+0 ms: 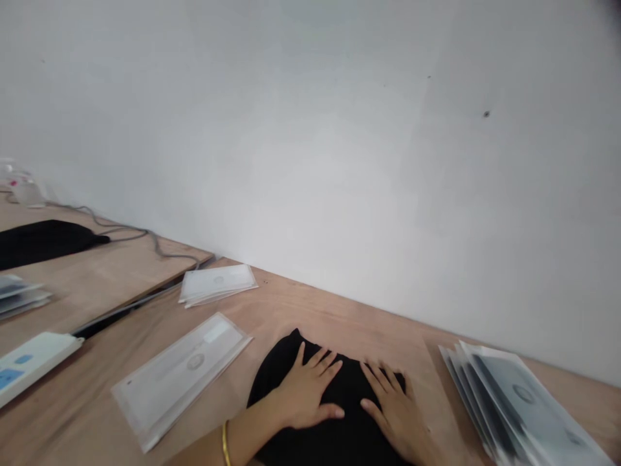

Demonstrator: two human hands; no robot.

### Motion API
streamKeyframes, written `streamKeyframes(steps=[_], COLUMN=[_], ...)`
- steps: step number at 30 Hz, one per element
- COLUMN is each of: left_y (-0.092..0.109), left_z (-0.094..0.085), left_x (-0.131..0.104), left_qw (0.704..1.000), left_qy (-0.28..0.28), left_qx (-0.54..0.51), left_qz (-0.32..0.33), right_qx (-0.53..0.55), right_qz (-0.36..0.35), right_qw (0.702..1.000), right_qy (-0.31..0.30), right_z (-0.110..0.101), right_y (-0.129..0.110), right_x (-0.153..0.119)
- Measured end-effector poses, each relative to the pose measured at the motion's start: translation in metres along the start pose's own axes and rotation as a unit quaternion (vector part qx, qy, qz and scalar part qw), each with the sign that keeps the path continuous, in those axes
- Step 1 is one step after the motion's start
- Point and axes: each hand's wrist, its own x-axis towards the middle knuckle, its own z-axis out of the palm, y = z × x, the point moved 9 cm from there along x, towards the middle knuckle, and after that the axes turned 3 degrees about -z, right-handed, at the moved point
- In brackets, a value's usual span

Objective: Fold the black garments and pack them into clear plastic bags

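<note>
A piece of black cloth (339, 446) lies on the wooden table at the bottom centre, its lower part cut off by the frame. My left hand (310, 391) rests flat on it with fingers spread, and a gold bangle (226, 443) circles that wrist. Also palm down, my right hand (392, 408) presses on the right side of the cloth, its fingers apart and slightly blurred. Neither hand grips anything. Right of the cloth stands a fanned stack of filled clear plastic bags (526, 401), with something dark inside them.
Flat clear plastic bags (187, 369) lie left of the cloth, with another small pile (218, 283) behind. A white power strip (39, 362) sits at the left edge. Across a gap, another tabletop holds black cloth (48, 241) and cables (155, 239). A pale wall (310, 162) rises behind.
</note>
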Motion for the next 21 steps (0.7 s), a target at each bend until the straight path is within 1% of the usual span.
streamKeyframes(steps=[1,3,5,8,10,12,15,17,19,21], left_y=[-0.002,-0.004,-0.007,-0.017,-0.025,-0.034,-0.045,-0.050,-0.055,-0.056], left_z=[0.005,0.006,-0.004,-0.027,-0.035,-0.035,-0.024,-0.017,-0.014,-0.017], left_x=[-0.004,-0.009,-0.007,0.014,0.035,0.057,0.080,0.087,0.088,0.084], left_qw=[1.000,1.000,1.000,0.997,0.996,0.997,0.997,0.994,0.991,0.989], left_qy=[-0.011,-0.017,0.004,0.056,0.059,0.030,-0.034,-0.072,-0.105,-0.123], left_qx=[-0.006,-0.018,-0.027,-0.023,-0.018,-0.018,-0.022,-0.028,-0.036,-0.040], left_qz=[-0.004,-0.003,-0.010,-0.048,-0.070,-0.075,-0.072,-0.071,-0.070,-0.066], right_qx=[0.001,0.018,0.065,0.123,0.139,0.160,0.210,0.250,0.287,0.317], right_qz=[0.007,0.017,0.031,0.077,0.085,0.066,0.035,0.021,0.010,0.006], right_qw=[1.000,1.000,0.997,0.988,0.985,0.983,0.975,0.966,0.956,0.947], right_qy=[-0.010,-0.013,0.003,0.050,0.062,0.055,0.056,0.062,0.061,0.056], right_z=[0.004,0.008,0.004,-0.013,-0.026,-0.037,-0.050,-0.055,-0.056,-0.056], right_y=[0.002,0.013,0.028,0.058,0.070,0.072,0.070,0.068,0.069,0.070], right_x=[-0.001,-0.002,-0.002,0.003,0.010,0.016,0.019,0.016,0.012,0.008])
